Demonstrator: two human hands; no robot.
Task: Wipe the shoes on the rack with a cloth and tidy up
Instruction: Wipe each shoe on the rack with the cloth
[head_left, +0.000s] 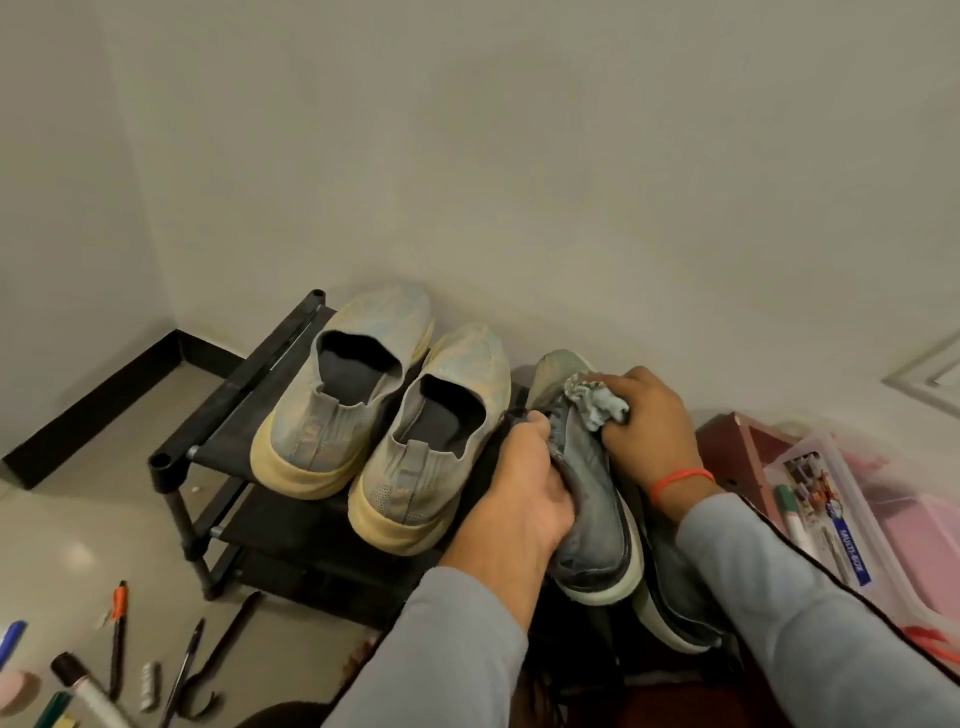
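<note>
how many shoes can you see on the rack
4. Two pale slip-ons sit side by side on the top shelf, one at left, one beside it. A grey shoe is gripped by the left hand; its mate lies partly hidden behind. Lower shelves may hide more.

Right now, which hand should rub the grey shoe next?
The right hand: it already grips the cloth against the grey shoe, near its front. The left hand is busy holding that shoe steady.
</note>
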